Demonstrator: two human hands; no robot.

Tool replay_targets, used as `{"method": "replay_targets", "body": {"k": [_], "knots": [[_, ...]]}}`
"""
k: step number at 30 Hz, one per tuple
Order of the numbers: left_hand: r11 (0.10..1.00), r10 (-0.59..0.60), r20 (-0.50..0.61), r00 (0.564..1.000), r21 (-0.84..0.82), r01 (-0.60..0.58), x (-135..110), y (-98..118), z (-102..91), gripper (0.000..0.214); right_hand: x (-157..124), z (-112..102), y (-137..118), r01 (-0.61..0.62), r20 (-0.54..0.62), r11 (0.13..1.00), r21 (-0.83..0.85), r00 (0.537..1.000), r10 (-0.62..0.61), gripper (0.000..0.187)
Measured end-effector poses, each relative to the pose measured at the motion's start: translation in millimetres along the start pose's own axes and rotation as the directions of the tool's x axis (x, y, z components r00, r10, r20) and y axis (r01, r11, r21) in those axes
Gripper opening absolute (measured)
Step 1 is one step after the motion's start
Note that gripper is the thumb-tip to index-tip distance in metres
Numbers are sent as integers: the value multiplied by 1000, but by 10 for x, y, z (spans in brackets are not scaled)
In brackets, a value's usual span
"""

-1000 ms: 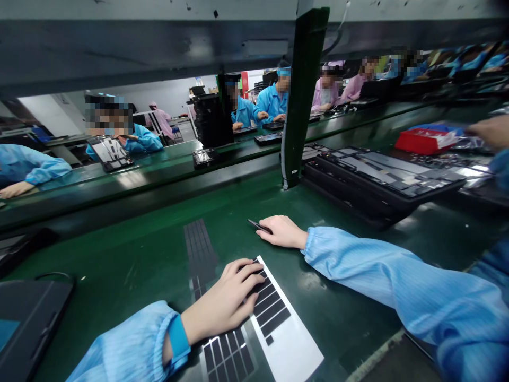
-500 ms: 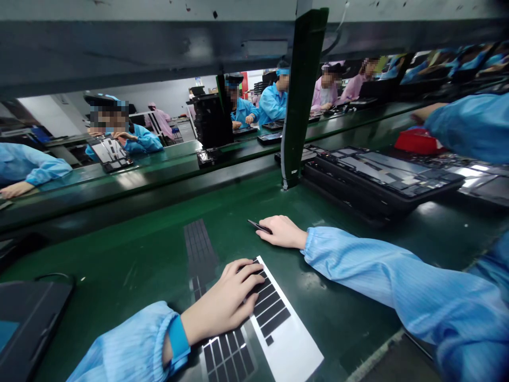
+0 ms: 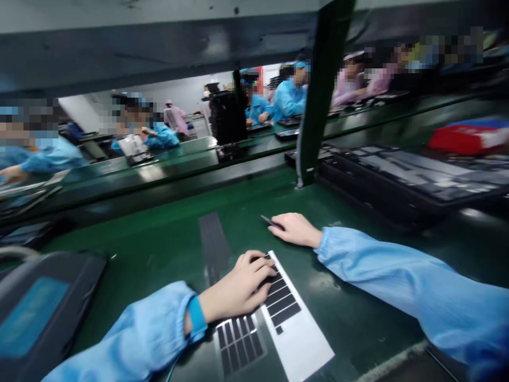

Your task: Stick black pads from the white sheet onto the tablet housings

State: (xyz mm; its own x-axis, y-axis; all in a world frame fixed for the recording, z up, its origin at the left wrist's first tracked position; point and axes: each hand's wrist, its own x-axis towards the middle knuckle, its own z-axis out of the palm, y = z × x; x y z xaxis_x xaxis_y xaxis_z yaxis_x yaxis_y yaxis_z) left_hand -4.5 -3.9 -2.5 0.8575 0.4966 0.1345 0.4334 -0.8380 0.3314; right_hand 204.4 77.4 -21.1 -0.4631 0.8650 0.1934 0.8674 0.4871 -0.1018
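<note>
My left hand (image 3: pixel 238 286) lies curled on a white backing sheet (image 3: pixel 302 334) that carries rows of black adhesive strips (image 3: pixel 284 307); its fingertips press on the strips at the sheet's top end. My right hand (image 3: pixel 294 229) rests on the green mat (image 3: pixel 159 249) just beyond, fingers pinched on thin dark tweezers (image 3: pixel 270 220) whose tip points left. A second sheet of black strips (image 3: pixel 238 342) lies under my left wrist. Another strip sheet (image 3: pixel 214 241) lies flat on the mat ahead of my left hand.
A dark tray with a blue panel (image 3: pixel 35 313) sits at the near left. Stacked black trays with flat parts (image 3: pixel 409 178) stand at the right, a red box (image 3: pixel 461 139) behind them. A green upright post (image 3: pixel 318 95) rises mid-bench. Other people in blue coats work across the line.
The view has swung left and blurred. The co-worker's blue sleeve at the upper right has left the frame. Both my hands stay where they were.
</note>
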Motion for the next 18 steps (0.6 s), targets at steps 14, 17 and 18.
{"method": "replay_targets", "body": {"k": [14, 17, 18], "knots": [[961, 9, -33, 999, 278, 1, 351, -71, 155, 24, 85, 242, 250, -161, 174, 982, 103, 975, 141, 43], [967, 21, -31, 999, 254, -13, 338, -73, 159, 26, 93, 370, 388, -129, 131, 988, 89, 985, 117, 43], [970, 25, -32, 999, 244, -16, 336, -77, 163, 27, 95, 428, 449, -102, 92, 993, 66, 991, 95, 41]]}}
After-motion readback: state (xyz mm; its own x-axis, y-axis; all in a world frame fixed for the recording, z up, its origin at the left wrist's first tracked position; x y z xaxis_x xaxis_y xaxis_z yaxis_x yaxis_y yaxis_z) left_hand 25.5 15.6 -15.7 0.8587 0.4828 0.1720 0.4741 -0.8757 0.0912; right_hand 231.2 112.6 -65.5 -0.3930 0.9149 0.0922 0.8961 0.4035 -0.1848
